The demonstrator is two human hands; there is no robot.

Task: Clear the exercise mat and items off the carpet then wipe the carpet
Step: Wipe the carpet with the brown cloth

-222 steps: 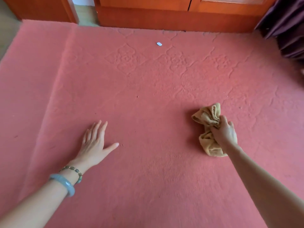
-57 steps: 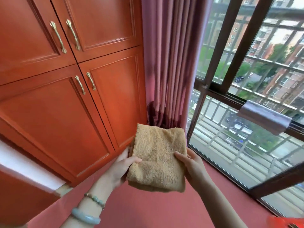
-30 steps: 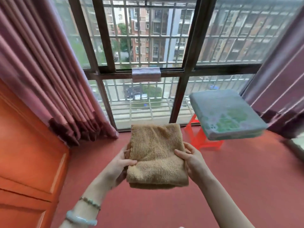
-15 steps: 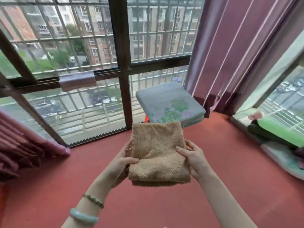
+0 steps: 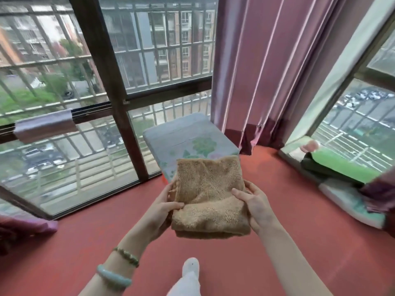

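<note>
A folded tan cloth is held up in front of me, above the red carpet. My left hand grips its left edge, thumb laid across the front. My right hand grips the right edge the same way. Both wrists reach in from below; the left one wears two bracelets. Behind the cloth sits a pale floral cushion on a red stool that is mostly hidden.
A large barred window fills the left and centre, with a folded purple cloth on its rail. Purple curtains hang at the right. A green item and cushions lie on the right sill. A white-socked foot shows below.
My view has swung right along the window, bringing the stool cushion closer and the right sill into sight. Both hands keep the same hold on the folded cloth.
</note>
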